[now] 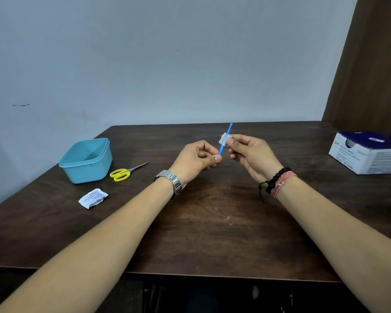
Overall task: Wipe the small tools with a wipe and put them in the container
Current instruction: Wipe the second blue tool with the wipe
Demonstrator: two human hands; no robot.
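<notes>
A thin blue stick tool (229, 130) is held tilted above the middle of the table. My left hand (195, 160) pinches its lower end between thumb and finger. My right hand (251, 152) pinches a small white wipe (224, 139) folded around the tool's middle. Small scissors (124, 173) with yellow handles lie on the table to the left. Just left of them stands an open light-blue plastic container (86, 162); nothing shows inside it.
A torn white wipe sachet (92, 198) lies at the front left of the dark wooden table (212, 222). A white and dark-blue box (368, 152) stands at the right edge. A pale wall runs behind the table.
</notes>
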